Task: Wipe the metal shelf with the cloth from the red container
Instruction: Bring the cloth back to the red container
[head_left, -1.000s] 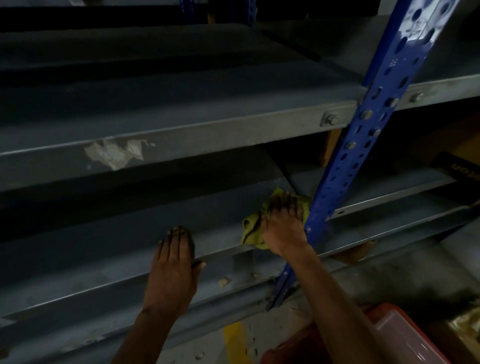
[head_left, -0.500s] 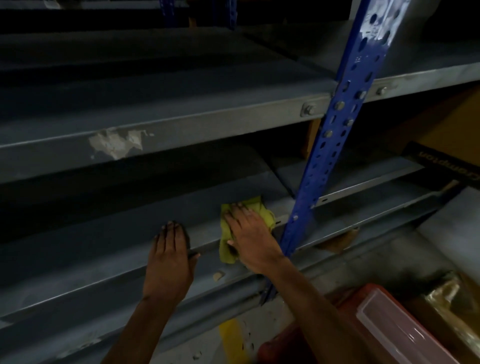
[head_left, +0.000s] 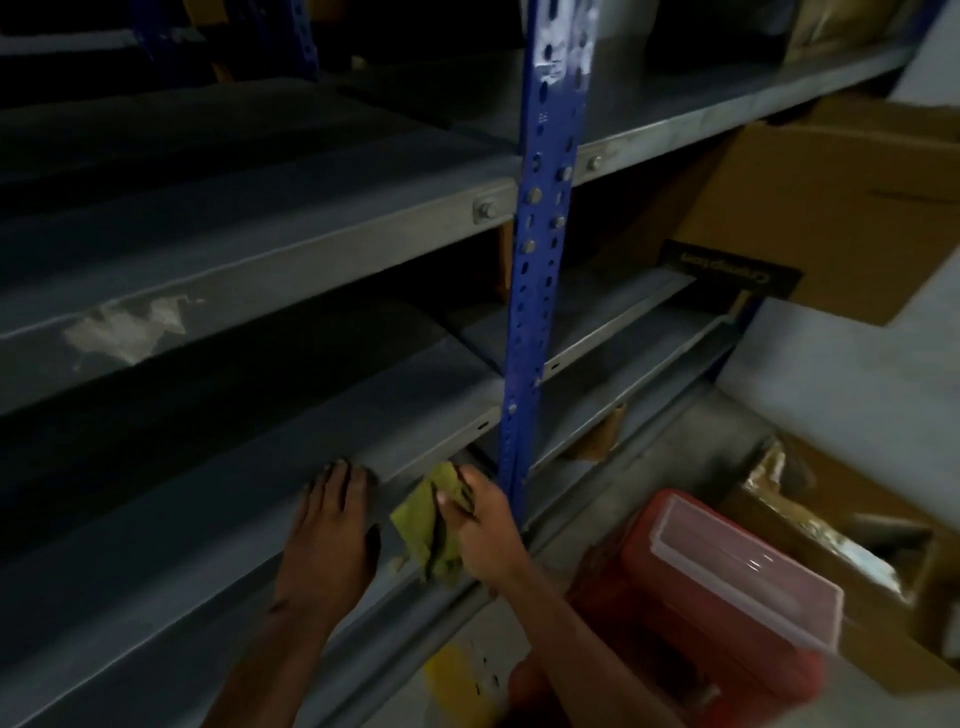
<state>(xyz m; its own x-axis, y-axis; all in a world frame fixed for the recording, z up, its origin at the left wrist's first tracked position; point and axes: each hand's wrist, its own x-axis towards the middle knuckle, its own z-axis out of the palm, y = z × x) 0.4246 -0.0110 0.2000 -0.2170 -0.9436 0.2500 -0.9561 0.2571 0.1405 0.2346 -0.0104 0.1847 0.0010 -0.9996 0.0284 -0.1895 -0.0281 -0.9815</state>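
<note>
- Head view: your right hand (head_left: 485, 525) sits at about 6 o'clock in the frame, its fingers (head_left: 457, 512) curled and pinching the yellow-green cloth (head_left: 426, 525); bunched that way, the cloth gives you a firm pad to drag along the metal.
- The cloth lies against the front lip of the lower metal shelf (head_left: 208, 519), just at 9 o'clock of the blue upright post (head_left: 535, 312), and part of it hangs down over the edge. It looks as if you are working the rim, where grime gathers.
- Your left hand (head_left: 332, 525) lies flat on the same shelf just at 9 o'clock of the cloth, close to it but not touching. Its fingers are straight and pressed together, holding nothing; I judge it is there to brace you while you lean in low.
- The red container (head_left: 701, 613), the cloth's source, stands on the floor at about 4 o'clock, near your right forearm, with a clear lid (head_left: 748, 561) across its top; that keeps it within reach for putting the cloth back.
- Cardboard boxes (head_left: 831, 208) fill the bay at 2 o'clock, past the post, so only the bare bay at your hands is free to wipe.
- Wiping seems under way, with the long stretch toward 9 o'clock probably left to do.
</note>
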